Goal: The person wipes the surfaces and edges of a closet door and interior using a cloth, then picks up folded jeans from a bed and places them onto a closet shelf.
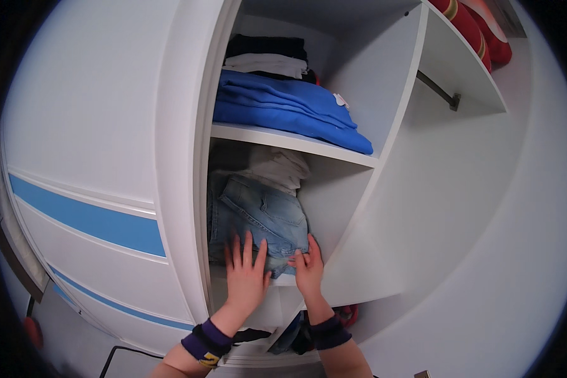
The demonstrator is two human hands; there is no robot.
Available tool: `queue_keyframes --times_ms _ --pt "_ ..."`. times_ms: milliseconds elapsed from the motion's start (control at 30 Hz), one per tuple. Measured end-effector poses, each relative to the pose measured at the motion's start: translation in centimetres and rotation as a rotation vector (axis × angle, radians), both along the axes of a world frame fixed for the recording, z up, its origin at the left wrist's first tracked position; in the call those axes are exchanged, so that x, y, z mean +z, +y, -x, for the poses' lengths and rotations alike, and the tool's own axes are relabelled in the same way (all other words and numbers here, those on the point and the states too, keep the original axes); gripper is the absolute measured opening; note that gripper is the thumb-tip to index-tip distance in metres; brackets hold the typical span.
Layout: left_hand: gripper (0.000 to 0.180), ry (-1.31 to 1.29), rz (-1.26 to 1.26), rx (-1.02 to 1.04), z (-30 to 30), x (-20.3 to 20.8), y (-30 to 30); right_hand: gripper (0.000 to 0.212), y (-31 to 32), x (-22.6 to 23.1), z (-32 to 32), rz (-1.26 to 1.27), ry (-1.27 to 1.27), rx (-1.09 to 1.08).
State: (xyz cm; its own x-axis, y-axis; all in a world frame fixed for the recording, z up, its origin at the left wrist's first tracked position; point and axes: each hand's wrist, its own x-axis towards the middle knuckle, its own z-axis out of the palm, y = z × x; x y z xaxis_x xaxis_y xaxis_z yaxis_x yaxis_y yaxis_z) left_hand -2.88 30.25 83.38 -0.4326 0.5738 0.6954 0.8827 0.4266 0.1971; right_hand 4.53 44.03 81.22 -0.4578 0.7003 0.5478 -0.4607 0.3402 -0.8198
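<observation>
Folded blue jeans (268, 205) lie in the middle compartment of a white wardrobe. My left hand (247, 271) presses on their front with its fingers spread and stretched out. At the lower right corner of the denim, my right hand (309, 268) has its fingers closed on the edge. Behind the jeans sits a pile of pale folded clothing (283, 167), partly hidden by them. Both wrists wear dark wristbands.
On the shelf (296, 143) above are folded blue garments (283, 104), with white clothing (264, 63) and black clothing (264, 45) behind. A divider separates a section with a hanging rail (438, 90). A white sliding door (94, 113) stands left. Dark clothes (302, 334) lie below.
</observation>
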Motion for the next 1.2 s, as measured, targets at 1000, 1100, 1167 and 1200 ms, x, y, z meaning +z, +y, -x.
queue_keyframes --times_ms 1000,1100,1167,1200 --pt "0.056 -0.205 0.55 -1.2 -12.1 -14.3 -3.7 0.02 -19.6 -19.5 -26.1 0.597 -0.372 -0.809" --pt "0.053 -0.208 0.576 -1.348 -14.9 -14.6 -3.2 0.02 -21.3 -20.1 -28.6 0.546 -0.365 -0.908" --pt "0.052 -0.207 0.614 -1.428 -16.7 -14.7 -3.2 0.02 -22.4 -20.2 -30.0 0.551 -0.31 -0.97" --pt "0.052 -0.209 0.634 -1.471 -17.6 -14.8 -3.2 0.02 -23.0 -20.1 -30.7 0.568 -0.279 -1.001"
